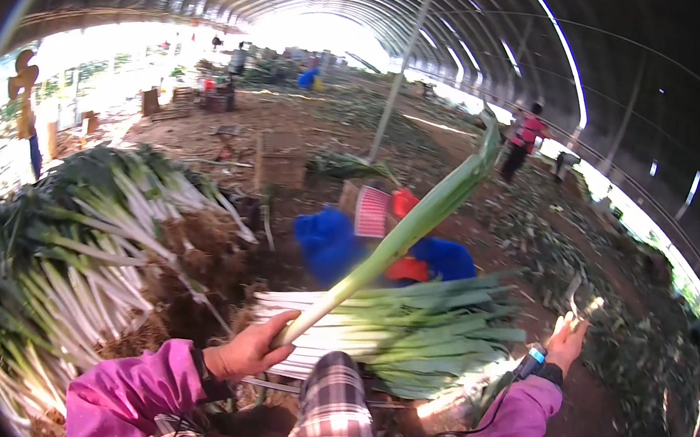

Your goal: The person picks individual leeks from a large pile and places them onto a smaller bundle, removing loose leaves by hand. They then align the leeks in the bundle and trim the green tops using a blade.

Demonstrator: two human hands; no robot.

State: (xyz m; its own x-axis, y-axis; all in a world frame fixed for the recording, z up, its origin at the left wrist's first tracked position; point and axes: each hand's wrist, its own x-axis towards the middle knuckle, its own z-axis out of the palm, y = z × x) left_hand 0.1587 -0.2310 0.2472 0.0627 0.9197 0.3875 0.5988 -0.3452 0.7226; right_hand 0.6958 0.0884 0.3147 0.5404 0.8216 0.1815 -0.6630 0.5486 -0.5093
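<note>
My left hand (251, 347) is closed round the white end of a long leek (390, 249). The leek slants up and away to the right, its green top bent over at the tip. Out to the right, my right hand (565, 342) is closed, with a thin pale curved piece rising from it; I cannot make out what it is. Below the held leek, between my hands, lies a stack of leeks (422, 339), white ends to the left and green leaves to the right. My plaid-covered knee (337, 407) touches its near side.
On the left rises a large heap of leeks (96, 250) with brown roots. Blue cloth (321, 241) and a red-checked piece (371, 212) lie beyond the stack. Leaf scraps (619, 361) cover the right ground. A thin post (400, 77) stands ahead; a person (523, 141) is farther right.
</note>
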